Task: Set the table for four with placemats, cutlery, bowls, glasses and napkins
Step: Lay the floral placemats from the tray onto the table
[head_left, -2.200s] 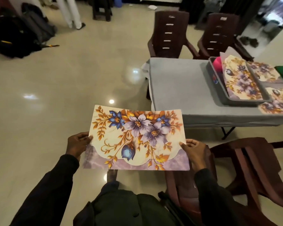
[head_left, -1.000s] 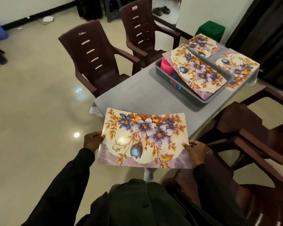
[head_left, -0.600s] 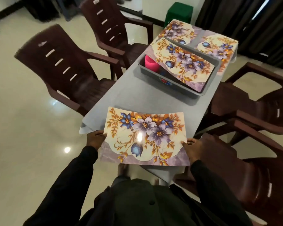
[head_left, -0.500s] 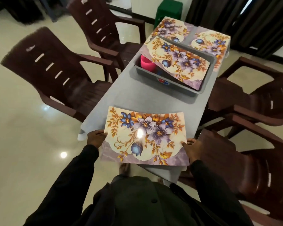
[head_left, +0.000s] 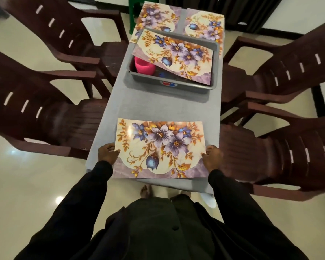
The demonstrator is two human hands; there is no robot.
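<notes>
I hold a floral placemat (head_left: 160,149) flat over the near end of the grey table (head_left: 163,106). My left hand (head_left: 107,153) grips its left edge and my right hand (head_left: 212,157) grips its right edge. Its near edge reaches to the table's near end. A grey tub (head_left: 169,85) stands mid-table with another placemat (head_left: 176,55) lying across its top and a pink cup (head_left: 144,65) inside. Two more placemats lie flat at the far end, one on the left (head_left: 154,17) and one on the right (head_left: 206,25).
Dark brown plastic chairs flank the table: two on the left (head_left: 45,113) (head_left: 79,34) and two on the right (head_left: 281,152) (head_left: 281,66). A green stool (head_left: 137,4) stands past the far end. Glossy tiled floor surrounds everything.
I have walked from beside the table round to its short end, carrying the placemat in both hands. It now hovers over the table's near end instead of over the floor.
</notes>
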